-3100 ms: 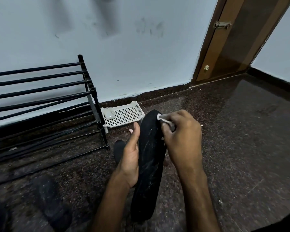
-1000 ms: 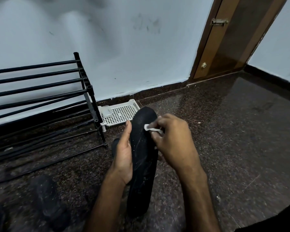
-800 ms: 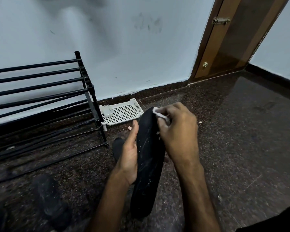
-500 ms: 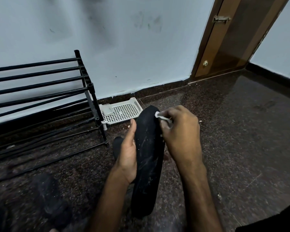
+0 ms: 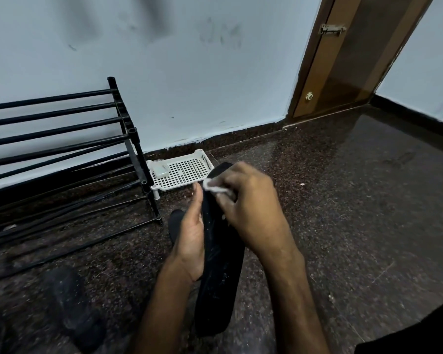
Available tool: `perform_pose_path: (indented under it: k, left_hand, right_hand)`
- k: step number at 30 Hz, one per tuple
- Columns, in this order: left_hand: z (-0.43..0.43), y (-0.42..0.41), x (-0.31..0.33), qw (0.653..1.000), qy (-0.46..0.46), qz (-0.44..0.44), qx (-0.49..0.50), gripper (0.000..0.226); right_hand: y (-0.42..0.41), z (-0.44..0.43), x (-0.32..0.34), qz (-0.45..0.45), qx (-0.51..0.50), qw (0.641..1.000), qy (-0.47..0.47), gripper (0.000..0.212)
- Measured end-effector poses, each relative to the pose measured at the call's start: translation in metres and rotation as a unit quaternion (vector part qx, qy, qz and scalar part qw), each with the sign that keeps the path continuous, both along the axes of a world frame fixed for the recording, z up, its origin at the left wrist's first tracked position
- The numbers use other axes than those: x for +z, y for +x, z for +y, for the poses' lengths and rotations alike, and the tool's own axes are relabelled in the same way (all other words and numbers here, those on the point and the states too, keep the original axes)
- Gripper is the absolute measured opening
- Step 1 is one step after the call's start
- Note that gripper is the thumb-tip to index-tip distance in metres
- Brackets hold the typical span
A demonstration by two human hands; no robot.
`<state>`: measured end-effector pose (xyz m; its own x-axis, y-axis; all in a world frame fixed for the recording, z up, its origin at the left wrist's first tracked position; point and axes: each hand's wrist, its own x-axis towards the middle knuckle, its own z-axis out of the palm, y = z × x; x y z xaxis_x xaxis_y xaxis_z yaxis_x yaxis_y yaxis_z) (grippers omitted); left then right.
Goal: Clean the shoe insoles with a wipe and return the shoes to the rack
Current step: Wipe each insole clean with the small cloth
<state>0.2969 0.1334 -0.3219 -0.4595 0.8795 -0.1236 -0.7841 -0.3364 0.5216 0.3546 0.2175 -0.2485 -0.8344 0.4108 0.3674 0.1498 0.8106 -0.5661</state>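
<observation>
Two bare hands work at the middle of the scene. The left hand (image 5: 189, 241) grips a long black insole (image 5: 220, 267) from its left side. Its thumb lies straight up along the edge, and its other fingers are hidden behind the insole. The insole is held tilted above the floor, its near end low by the person and its rounded far end raised. Pale scuffs streak its face. The right hand (image 5: 251, 210) pinches a small crumpled white wipe (image 5: 216, 186) between thumb and curled fingers and presses it against the insole's far end.

Just behind the left hand, a second dark flat insole (image 5: 175, 226) lies on the dark speckled stone floor (image 5: 343, 226). At the left, a black metal-bar shoe rack (image 5: 62, 139) stands against the pale blue wall (image 5: 189, 72). Just right of the rack's end post sits a white perforated plastic tray (image 5: 187, 172) holding a small pale box (image 5: 161, 171). A blurred dark shoe (image 5: 69, 302) lies on the floor at near left. A brown wooden door (image 5: 343, 60) stands at far right.
</observation>
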Motion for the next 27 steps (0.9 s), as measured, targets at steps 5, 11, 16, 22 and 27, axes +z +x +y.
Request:
perform_pose_path:
  k: [5, 11, 16, 22, 27]
  left_hand:
    - [-0.002, -0.005, -0.003, 0.998, -0.016, 0.052, -0.019, 0.079]
    - [-0.002, -0.003, 0.0, 0.999, 0.01, 0.037, -0.019, 0.074]
    - [-0.007, -0.009, -0.002, 0.997, -0.01, 0.066, -0.027, 0.075]
    - [-0.006, -0.011, -0.004, 0.996, -0.025, 0.074, -0.043, 0.082]
    - [-0.002, -0.008, -0.004, 0.997, -0.021, 0.049, -0.053, 0.08]
  right_hand:
    - [0.008, 0.01, -0.002, 0.02, -0.097, 0.995, -0.005, 0.02]
    - [0.004, 0.005, -0.001, 0.01, -0.019, 1.0, -0.01, 0.021]
    - [0.011, 0.02, -0.002, 0.021, -0.108, 0.994, -0.015, 0.019]
    - [0.019, 0.027, -0.006, -0.056, -0.009, 0.998, -0.038, 0.014]
    - [0.018, 0.034, -0.01, -0.021, -0.053, 0.998, -0.003, 0.015]
